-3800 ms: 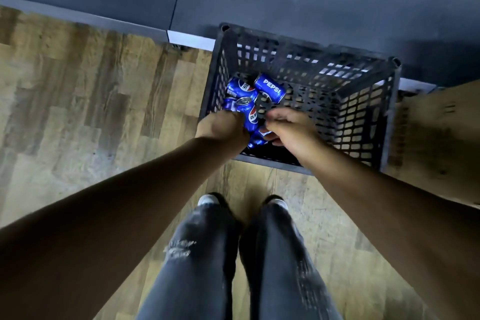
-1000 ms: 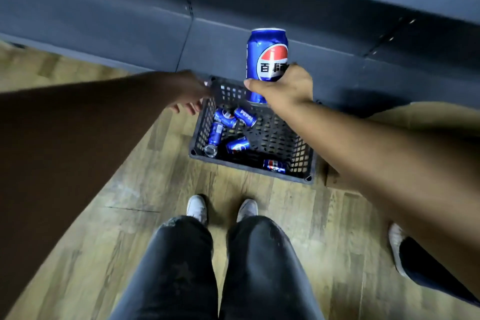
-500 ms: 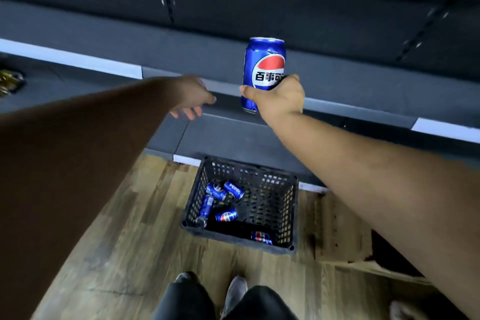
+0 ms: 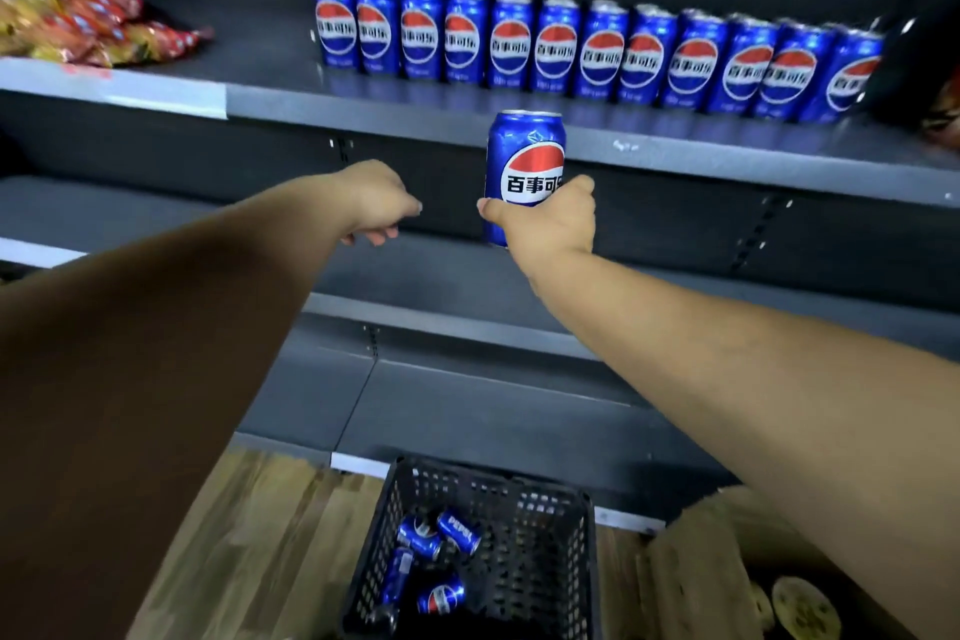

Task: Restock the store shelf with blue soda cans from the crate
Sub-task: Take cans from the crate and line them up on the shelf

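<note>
Head cam: crate (image 4: 540,525) w/ loose cans (image 4: 439,598); right hand (image 4: 550,224) grips can (image 4: 524,161).

Reads "百事可" under a red-white-blue globe on the upright held can (image 4: 524,172); "百事可乐" along the shelf row of cans (image 4: 597,52), upper frame; "PEPSI" on a crate can (image 4: 458,531), bottom centre.
</note>
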`<state>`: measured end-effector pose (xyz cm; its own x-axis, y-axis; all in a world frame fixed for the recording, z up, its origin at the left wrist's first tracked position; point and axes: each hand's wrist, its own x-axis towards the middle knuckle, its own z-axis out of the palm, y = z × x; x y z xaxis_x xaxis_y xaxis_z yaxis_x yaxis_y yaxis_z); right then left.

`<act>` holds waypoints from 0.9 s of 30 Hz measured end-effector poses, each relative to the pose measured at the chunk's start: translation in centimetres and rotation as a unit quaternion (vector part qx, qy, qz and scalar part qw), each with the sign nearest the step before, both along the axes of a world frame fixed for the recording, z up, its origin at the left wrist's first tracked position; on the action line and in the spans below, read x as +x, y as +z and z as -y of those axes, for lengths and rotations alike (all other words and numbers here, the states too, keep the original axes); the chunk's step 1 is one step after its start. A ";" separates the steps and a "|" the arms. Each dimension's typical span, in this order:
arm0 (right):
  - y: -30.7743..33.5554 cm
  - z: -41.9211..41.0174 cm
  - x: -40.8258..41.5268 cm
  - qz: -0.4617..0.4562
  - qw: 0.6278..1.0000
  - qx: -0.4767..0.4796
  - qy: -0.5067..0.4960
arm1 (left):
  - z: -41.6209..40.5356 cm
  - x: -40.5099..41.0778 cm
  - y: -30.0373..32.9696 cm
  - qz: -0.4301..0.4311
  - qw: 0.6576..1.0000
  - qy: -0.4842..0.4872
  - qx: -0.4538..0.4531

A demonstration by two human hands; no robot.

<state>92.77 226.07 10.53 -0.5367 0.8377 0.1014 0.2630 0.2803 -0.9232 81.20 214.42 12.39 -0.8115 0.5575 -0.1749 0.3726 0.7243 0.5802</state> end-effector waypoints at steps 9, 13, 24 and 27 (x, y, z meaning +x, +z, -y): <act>4.0 0.2 -7.1 -0.047 0.994 0.093 -0.030 | 1.1 -8.4 2.9 -0.078 0.996 -0.038 0.019; 5.6 0.6 -11.6 -0.066 0.990 0.121 -0.033 | 1.3 -13.1 4.7 -0.123 0.991 -0.055 0.018; 6.0 3.3 -23.7 -0.085 0.991 0.099 -0.008 | 2.8 -25.4 6.7 -0.164 0.982 -0.095 0.003; 5.7 4.2 -26.6 -0.094 0.991 0.090 -0.016 | 3.3 -27.9 6.8 -0.163 0.982 -0.098 0.006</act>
